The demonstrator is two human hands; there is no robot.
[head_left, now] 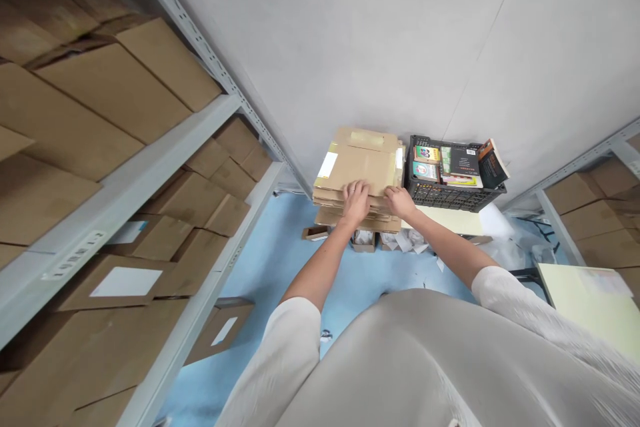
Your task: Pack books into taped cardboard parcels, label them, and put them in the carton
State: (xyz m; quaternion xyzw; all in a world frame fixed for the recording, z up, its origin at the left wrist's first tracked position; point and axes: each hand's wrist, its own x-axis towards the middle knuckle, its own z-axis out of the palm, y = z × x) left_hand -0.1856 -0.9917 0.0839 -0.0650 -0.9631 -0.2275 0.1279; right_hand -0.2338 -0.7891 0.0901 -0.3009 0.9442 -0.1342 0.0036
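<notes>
A stack of flattened cardboard boxes (pixel 357 163) lies in front of me near the wall, with white labels and yellow tape on the top one. My left hand (pixel 356 201) is at the stack's front edge, its fingers bent over the upper cardboard. At the front right corner, my right hand (pixel 399 201) grips the cardboard edge with curled fingers. Both thumbs are mostly hidden. Just right of the stack sits a black plastic crate (pixel 453 196) holding several books (pixel 463 161), one leaning at its right end.
Metal shelving (pixel 165 160) packed with cardboard boxes (pixel 120 90) runs along the left. More boxed shelves (pixel 600 220) stand at the right, by a pale yellow table (pixel 590 307). Small open boxes with crumpled paper (pixel 364 238) sit below the stack on the blue floor (pixel 280 247).
</notes>
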